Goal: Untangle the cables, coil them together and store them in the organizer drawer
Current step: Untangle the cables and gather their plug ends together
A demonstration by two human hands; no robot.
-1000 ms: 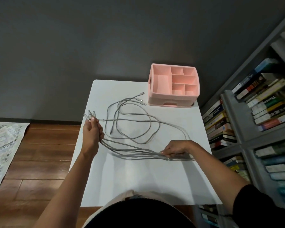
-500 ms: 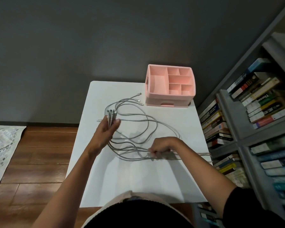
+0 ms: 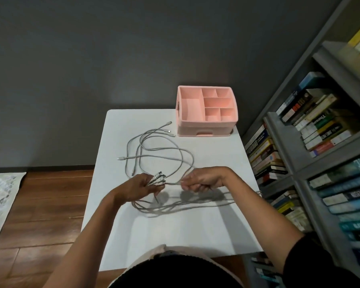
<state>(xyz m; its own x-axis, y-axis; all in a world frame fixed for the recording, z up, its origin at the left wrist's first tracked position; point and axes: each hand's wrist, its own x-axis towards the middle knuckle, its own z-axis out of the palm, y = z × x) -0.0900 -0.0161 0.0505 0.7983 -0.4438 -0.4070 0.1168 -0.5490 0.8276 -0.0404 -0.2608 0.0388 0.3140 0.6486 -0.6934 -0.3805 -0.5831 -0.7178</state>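
Several grey cables (image 3: 164, 148) lie in loose loops on the white table (image 3: 175, 229). My left hand (image 3: 139, 188) is closed on a bunch of their plug ends, which stick out past my fingers. My right hand (image 3: 204, 179) grips the same cable strands just to the right, a short way from my left hand. More loops hang below both hands and trail off the table's right edge. The pink organizer (image 3: 206, 111) stands at the table's far right corner, with open compartments on top and its drawer (image 3: 205, 133) closed at the front.
A grey bookshelf (image 3: 312, 163) packed with books stands close along the table's right side. A dark wall runs behind the table. Wooden floor and a patterned rug (image 3: 0, 204) lie to the left.
My left hand carried the plug ends right and toward me. My right hand slid left along the cables. The hands now sit close together, and the loops have bunched beneath them.
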